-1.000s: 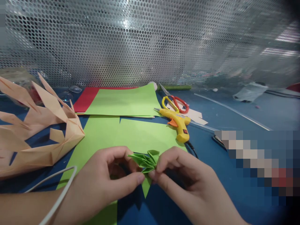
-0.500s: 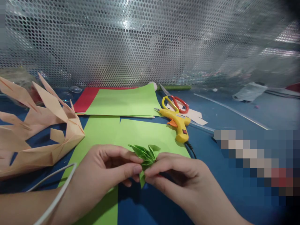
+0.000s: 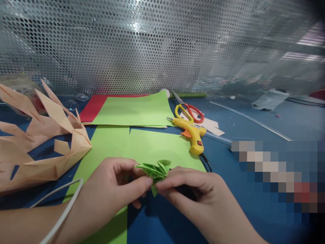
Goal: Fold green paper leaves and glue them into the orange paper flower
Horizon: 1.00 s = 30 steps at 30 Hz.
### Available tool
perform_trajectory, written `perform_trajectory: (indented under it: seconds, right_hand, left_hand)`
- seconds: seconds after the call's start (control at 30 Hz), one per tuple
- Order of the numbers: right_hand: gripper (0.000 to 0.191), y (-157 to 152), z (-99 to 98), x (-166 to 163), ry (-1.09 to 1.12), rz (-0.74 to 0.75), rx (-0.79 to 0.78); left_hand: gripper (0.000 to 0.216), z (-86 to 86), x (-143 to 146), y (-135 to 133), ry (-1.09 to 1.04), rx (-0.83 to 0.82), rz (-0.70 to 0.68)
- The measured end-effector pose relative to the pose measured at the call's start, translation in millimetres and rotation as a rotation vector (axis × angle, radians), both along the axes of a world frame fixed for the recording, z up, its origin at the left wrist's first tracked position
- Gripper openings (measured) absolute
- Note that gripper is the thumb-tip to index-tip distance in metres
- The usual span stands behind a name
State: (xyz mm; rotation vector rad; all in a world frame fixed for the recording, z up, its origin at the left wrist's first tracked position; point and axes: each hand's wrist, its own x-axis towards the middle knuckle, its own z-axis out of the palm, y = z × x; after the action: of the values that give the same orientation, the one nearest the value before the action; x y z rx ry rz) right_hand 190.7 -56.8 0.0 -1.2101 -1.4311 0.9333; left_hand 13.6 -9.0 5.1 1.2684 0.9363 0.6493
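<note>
Between my two hands, above the table, is a small folded green paper piece (image 3: 157, 169) with several pleated, pointed leaves fanning upward and a point hanging below. My left hand (image 3: 119, 186) pinches its left side between thumb and fingers. On the other side, my right hand (image 3: 193, 189) grips it with thumb and index finger close to the base. The fingertips partly cover the lower folds. Beneath and beyond the hands lie light green paper sheets (image 3: 157, 145). A white cord (image 3: 63, 213) passes over my left wrist.
A peach folded-paper ring (image 3: 50, 169) with upright points stands at left. Green and red paper (image 3: 132, 110) is stacked behind. To the right lie a yellow glue gun (image 3: 195, 139), scissors (image 3: 195, 113) and peach paper scraps (image 3: 213, 125). A perforated metal panel (image 3: 152, 51) closes off the back.
The green paper piece has tipped, its leaves now leaning flatter and lower. My left fingers have shifted slightly around it, while the right hand has barely moved.
</note>
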Motion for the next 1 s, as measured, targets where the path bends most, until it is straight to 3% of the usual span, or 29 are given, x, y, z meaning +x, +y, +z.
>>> perform_trajectory:
  seconds: [0.2, 0.4, 0.77, 0.9, 1.0]
  right_hand:
    - [0.024, -8.4, -4.9, 3.4, -0.055, -0.01, -0.052]
    - [0.028, -9.4, -1.5, 8.2, -0.224, 0.078, 0.078]
    - [0.024, -6.5, -0.6, 17.5, -0.412, 0.087, 0.523]
    - [0.024, -6.0, -0.5, 15.7, -0.417, 0.073, 0.531]
    - [0.026, -4.1, 0.1, 12.4, -0.325, 0.039, 0.446]
  left_hand:
    - [0.017, 3.2, -0.8, 5.1, 0.057, -0.053, -0.02]
    - [0.02, 3.0, -4.4, 4.9, 0.117, -0.102, -0.048]
    - [0.024, 5.5, -4.3, 7.9, 0.096, -0.178, -0.139]
    - [0.022, -0.2, -5.6, 3.8, 0.037, -0.143, -0.107]
    - [0.02, -7.2, -6.4, -1.7, -0.066, -0.104, -0.022]
